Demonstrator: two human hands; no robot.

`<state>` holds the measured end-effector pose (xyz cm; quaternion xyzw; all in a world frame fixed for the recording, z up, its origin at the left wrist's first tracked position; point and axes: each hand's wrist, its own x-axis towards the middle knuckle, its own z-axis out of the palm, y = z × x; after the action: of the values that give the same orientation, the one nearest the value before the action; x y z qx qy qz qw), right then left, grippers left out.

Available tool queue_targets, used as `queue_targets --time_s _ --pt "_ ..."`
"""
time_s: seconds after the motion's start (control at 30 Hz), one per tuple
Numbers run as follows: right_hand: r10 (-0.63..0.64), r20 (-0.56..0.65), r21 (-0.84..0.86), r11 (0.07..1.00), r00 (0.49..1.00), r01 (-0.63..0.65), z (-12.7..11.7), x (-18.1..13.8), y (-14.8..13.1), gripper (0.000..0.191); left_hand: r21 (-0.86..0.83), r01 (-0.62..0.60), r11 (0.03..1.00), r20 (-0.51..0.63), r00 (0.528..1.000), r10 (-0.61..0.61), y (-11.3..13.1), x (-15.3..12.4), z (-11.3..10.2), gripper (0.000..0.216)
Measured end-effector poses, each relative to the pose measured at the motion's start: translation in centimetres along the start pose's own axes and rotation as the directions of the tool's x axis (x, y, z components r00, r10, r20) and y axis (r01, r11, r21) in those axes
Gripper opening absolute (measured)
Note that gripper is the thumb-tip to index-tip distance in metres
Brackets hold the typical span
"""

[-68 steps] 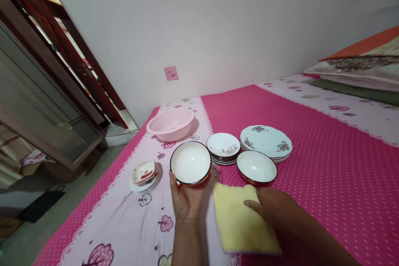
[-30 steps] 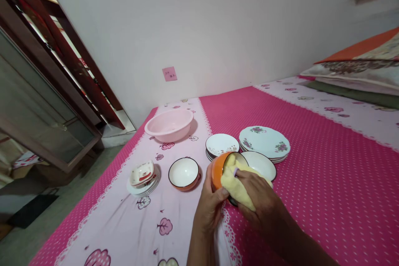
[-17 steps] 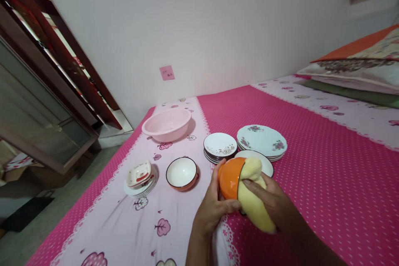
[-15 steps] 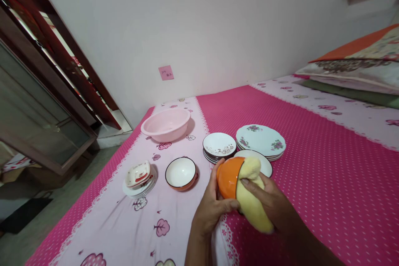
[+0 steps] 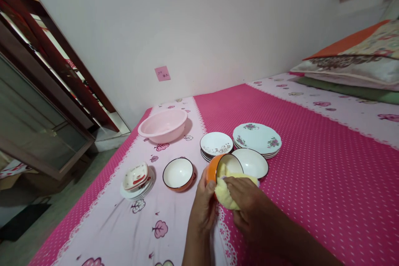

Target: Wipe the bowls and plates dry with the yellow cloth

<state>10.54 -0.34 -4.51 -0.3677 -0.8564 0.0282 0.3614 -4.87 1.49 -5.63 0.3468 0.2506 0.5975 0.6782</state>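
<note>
My left hand grips an orange bowl by its outer side, with the white inside tilted toward the right. In my right hand is a yellow cloth, pressed against the bowl's rim and inner wall. Just behind the bowl lies a white dish with a dark rim. A stack of small plates with a floral print stands behind it, beside larger flowered plates. Left of my hands sits another orange bowl, white inside.
A pink basin rests near the wall. At left, a square dish with a red picture tops a stack of white plates. Pillows are piled at the far right on the pink bedspread.
The bowl has turned so its inside shows, and the cloth has moved from its outer side to the rim and inside. The view has shifted slightly.
</note>
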Motion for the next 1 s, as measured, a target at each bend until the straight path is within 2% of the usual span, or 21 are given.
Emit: queue_targets --time_s 0.1,0.2,0.27,0.33,0.37,0.4,0.47,0.5,0.53,0.6,0.67,0.7,0.73,0.8,0.83,0.87,0.9,0.93,1.0 --pt "-0.008 -0.021 -0.059 0.998 1.0 0.007 1.2 -0.1 -0.2 0.053 0.011 0.01 1.0 -0.036 0.999 -0.01 0.1 0.2 -0.4 0.037" --pt "-0.006 -0.118 -0.072 0.997 0.993 -0.002 2.7 0.0 0.1 0.031 0.044 0.015 0.999 0.013 1.0 -0.016 0.4 0.3 -0.5 0.044" --pt "0.06 -0.184 0.032 0.998 0.981 -0.055 2.8 0.2 0.2 0.019 0.074 0.028 0.997 0.076 0.997 -0.033 0.7 0.2 -0.3 0.056" --pt "0.246 -0.193 0.265 0.945 0.95 -0.191 1.8 0.4 0.1 0.016 0.093 0.044 0.995 0.143 0.988 -0.057 1.0 0.1 0.0 0.072" --pt "0.381 -0.155 0.42 0.861 0.911 -0.288 1.0 0.6 -0.1 0.02 0.09 0.051 0.995 0.166 0.984 -0.066 1.1 0.1 0.1 0.079" --pt "0.508 -0.084 0.574 0.728 0.857 -0.376 0.2 0.8 -0.3 0.027 0.079 0.057 0.995 0.178 0.982 -0.07 1.2 0.0 0.3 0.086" --pt "0.655 0.122 0.796 0.385 0.746 -0.467 -1.5 1.2 -0.8 0.043 0.044 0.065 0.997 0.179 0.981 -0.071 1.2 -0.1 0.6 0.095" --pt "0.666 0.207 0.852 0.238 0.717 -0.467 -2.1 1.3 -1.0 0.05 0.026 0.069 0.997 0.172 0.982 -0.073 1.2 -0.2 0.7 0.099" --pt "0.653 0.268 0.882 0.13 0.708 -0.454 -2.6 1.4 -1.2 0.057 0.012 0.071 0.997 0.167 0.983 -0.072 1.2 -0.3 0.8 0.102" --pt "0.615 0.326 0.9 0.03 0.718 -0.434 -2.8 1.5 -1.5 0.065 -0.015 0.062 0.998 0.156 0.986 -0.059 1.0 -0.5 0.8 0.106" --pt "0.601 0.323 0.894 0.06 0.731 -0.445 -2.3 1.4 -1.6 0.062 -0.046 0.048 0.998 0.132 0.99 -0.041 0.6 -0.7 0.7 0.103" --pt "0.601 0.298 0.883 0.122 0.742 -0.454 -1.9 1.2 -1.7 0.058 -0.065 0.048 0.997 0.111 0.993 -0.04 0.4 -0.7 0.6 0.098" --pt "0.6 0.249 0.861 0.223 0.76 -0.458 -1.3 1.0 -1.6 0.052 -0.092 0.054 0.994 0.089 0.995 -0.046 0.2 -0.8 0.4 0.091" --pt "0.539 0.04 0.738 0.552 0.841 -0.389 0.1 0.5 -1.3 0.045 -0.168 0.079 0.983 0.036 0.997 -0.074 -0.1 -0.8 0.2 0.073" --pt "0.448 -0.096 0.616 0.728 0.889 -0.3 0.8 0.3 -1.0 0.043 -0.209 0.094 0.974 0.007 0.996 -0.094 -0.3 -0.8 0.1 0.065" --pt "0.327 -0.213 0.473 0.859 0.921 -0.195 1.4 0.1 -0.6 0.042 -0.245 0.106 0.964 -0.02 0.993 -0.115 -0.3 -0.7 0.1 0.059" --pt "0.208 -0.294 0.344 0.934 0.933 -0.1 2.1 0.0 -0.3 0.042 -0.274 0.115 0.955 -0.045 0.99 -0.132 -0.4 -0.6 0.2 0.054" --pt "0.123 -0.342 0.255 0.966 0.932 -0.034 2.6 -0.1 0.0 0.042 -0.291 0.121 0.949 -0.068 0.987 -0.146 -0.3 -0.5 0.2 0.051" --pt "0.078 -0.375 0.215 0.977 0.924 0.005 3.1 -0.1 0.3 0.04 -0.298 0.131 0.945 -0.092 0.982 -0.165 -0.3 -0.5 0.4 0.048"
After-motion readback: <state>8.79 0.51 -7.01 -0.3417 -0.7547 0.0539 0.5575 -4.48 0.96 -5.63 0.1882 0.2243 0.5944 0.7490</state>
